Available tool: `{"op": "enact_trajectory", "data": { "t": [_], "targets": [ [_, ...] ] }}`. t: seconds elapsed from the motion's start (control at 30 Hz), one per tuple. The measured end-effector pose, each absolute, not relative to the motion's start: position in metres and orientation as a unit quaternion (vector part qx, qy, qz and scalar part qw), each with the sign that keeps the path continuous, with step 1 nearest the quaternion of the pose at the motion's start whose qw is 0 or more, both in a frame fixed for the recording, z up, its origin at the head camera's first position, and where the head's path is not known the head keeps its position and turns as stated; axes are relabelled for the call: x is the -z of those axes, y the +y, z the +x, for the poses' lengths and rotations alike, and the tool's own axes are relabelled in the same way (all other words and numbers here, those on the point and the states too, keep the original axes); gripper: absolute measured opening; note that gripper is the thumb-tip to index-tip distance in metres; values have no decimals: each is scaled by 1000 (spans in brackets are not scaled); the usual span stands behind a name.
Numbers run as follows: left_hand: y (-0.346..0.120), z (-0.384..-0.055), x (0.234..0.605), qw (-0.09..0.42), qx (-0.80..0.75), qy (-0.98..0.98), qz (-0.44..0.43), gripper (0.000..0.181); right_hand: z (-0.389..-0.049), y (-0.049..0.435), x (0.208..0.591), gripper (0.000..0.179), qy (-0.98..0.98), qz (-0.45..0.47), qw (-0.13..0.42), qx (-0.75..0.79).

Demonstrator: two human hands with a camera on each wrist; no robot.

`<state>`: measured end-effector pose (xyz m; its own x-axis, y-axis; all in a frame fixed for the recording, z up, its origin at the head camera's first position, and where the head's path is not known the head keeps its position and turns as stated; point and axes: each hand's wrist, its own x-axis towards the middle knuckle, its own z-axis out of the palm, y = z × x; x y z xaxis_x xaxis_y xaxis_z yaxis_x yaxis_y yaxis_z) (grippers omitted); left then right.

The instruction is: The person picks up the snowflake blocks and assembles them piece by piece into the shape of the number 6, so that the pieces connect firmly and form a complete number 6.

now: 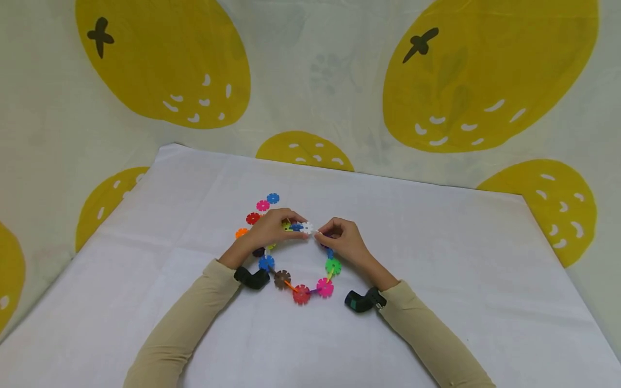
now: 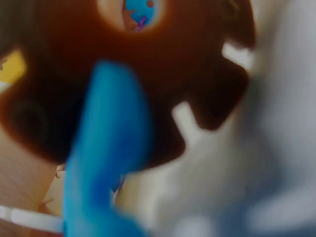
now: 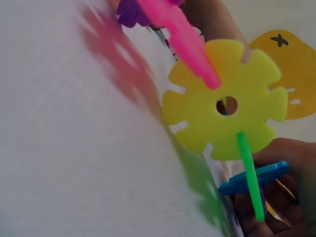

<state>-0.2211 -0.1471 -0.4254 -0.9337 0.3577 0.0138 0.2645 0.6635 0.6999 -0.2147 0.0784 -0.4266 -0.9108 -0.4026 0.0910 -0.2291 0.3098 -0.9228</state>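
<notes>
A chain of notched plastic discs, linked edge to edge, curves into a ring between the two hands, with a red disc at its near side. My left hand pinches the end with a white disc beside a blue one. Close by on the right, my right hand pinches the other end, its fingertips near the white disc. In the right wrist view, a yellow disc and a green disc hang in front of that hand's fingers. A brown disc fills much of the left wrist view, blurred.
Beyond the left hand, a slanting row of discs lies on the white cloth: blue, pink, red and orange. Black wrist cameras sit at both cuffs. Behind the table hangs a cloth with yellow fruit prints.
</notes>
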Motion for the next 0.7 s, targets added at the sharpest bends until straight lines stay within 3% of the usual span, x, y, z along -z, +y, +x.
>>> {"op": "enact_trajectory", "data": {
  "t": [0.43, 0.7],
  "targets": [
    [-143, -220, 431, 40, -417, 883, 212, 39, -222, 78, 438, 12, 796, -219, 67, 559],
    [-148, -224, 425, 67, -409, 885, 213, 40, -224, 84, 439, 17, 804, -171, 58, 566]
  ]
}}
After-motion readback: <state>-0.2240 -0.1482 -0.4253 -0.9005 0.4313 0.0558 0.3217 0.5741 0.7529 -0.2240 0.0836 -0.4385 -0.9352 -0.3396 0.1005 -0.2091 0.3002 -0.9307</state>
